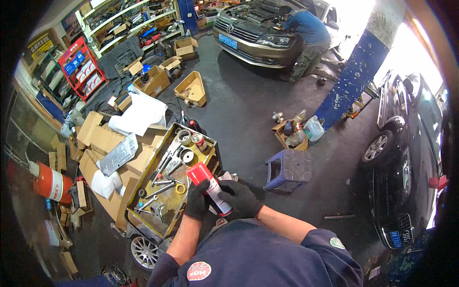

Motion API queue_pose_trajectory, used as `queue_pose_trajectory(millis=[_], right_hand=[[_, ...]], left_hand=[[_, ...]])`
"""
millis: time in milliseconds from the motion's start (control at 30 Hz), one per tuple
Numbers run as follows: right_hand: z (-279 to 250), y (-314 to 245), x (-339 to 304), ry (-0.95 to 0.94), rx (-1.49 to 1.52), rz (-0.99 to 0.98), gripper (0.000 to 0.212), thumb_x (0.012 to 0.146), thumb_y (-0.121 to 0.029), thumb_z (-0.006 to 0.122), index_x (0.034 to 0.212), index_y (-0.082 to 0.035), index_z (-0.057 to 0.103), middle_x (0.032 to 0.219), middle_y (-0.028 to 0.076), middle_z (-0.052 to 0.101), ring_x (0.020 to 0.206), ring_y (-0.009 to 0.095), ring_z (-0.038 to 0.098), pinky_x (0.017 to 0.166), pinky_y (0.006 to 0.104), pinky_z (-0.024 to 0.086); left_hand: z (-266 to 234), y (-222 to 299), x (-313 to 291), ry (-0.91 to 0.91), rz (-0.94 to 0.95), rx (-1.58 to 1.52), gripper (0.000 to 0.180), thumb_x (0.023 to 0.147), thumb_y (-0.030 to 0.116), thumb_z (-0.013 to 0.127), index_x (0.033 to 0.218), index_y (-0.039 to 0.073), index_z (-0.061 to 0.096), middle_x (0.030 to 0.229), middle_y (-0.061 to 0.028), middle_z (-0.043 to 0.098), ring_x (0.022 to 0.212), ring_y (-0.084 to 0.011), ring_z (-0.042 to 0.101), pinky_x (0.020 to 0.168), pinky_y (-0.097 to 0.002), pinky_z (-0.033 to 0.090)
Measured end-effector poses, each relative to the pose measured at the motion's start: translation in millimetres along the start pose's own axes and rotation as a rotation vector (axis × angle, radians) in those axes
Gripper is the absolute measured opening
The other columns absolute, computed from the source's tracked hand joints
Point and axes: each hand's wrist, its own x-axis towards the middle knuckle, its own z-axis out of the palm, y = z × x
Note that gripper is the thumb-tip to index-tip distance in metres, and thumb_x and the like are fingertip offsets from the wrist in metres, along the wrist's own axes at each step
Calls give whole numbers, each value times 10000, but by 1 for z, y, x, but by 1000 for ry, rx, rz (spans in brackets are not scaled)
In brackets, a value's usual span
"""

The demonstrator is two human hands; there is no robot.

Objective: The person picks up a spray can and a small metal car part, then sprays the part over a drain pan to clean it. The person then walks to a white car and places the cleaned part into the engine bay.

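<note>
Both my hands wear black gloves and hold a red and white spray can (203,176) in front of my chest. My left hand (196,201) wraps round its left side, and my right hand (239,197) grips it from the right. The can is tilted, its red end pointing away from me. Just beyond lies a yellow tool cart tray (168,204) holding several wrenches (159,191), a yellow ring-shaped roll (180,188), round metal parts (187,155) and a smaller red can (199,140).
Flattened cardboard (103,138) and a red drum (53,184) are at left. A blue-grey stool (289,168) and a box of bottles (290,138) stand right, near a blue pillar (351,79). A person (308,36) leans into a tan car (253,36); a black car (406,143) stands far right.
</note>
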Motion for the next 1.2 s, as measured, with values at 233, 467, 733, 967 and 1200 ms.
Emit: queue_pose_trajectory(millis=[233, 467, 733, 967, 1200], right_hand=[[-40, -4, -3, 37, -265, 12, 252, 1013, -227, 678, 1055, 2, 771, 1029, 269, 767, 985, 459, 749, 866, 534, 589], [-59, 32, -13, 30, -354, 59, 276, 947, -261, 743, 1022, 3, 772, 968, 260, 776, 887, 411, 770, 784, 502, 585], [-81, 71, -24, 523, -604, -348, 117, 963, -134, 703, 923, -34, 750, 838, 141, 754, 789, 311, 756, 746, 451, 591], [-113, 95, -37, 477, 186, -2, 186, 1092, -141, 627, 1197, -12, 712, 960, 40, 730, 882, 199, 701, 789, 351, 583], [-78, 24, -62, -137, -200, 95, 715, 844, -423, 973, 1378, -42, 688, 1154, 176, 839, 1042, 293, 826, 936, 423, 634]], left_hand=[[29, -3, -2, -28, -151, 82, 359, 1002, 204, 717, 1334, 78, 657, 1164, -109, 759, 1055, -295, 767, 967, -451, 643], [45, -12, 0, -134, -249, 190, 683, 926, 186, 801, 1563, 51, 595, 1395, -110, 725, 1255, -269, 723, 1092, -454, 589], [54, -49, -1, -331, -198, 423, 539, 935, 154, 833, 1447, 67, 690, 1304, -54, 743, 1227, -196, 692, 1078, -395, 561], [61, -45, 0, -281, -131, 302, 554, 952, 118, 813, 1473, 25, 647, 1379, -118, 740, 1229, -239, 731, 1106, -423, 593], [95, -37, -23, -183, -97, -98, 550, 936, 169, 864, 1426, 73, 633, 1316, -98, 734, 1205, -223, 714, 1076, -422, 596]])
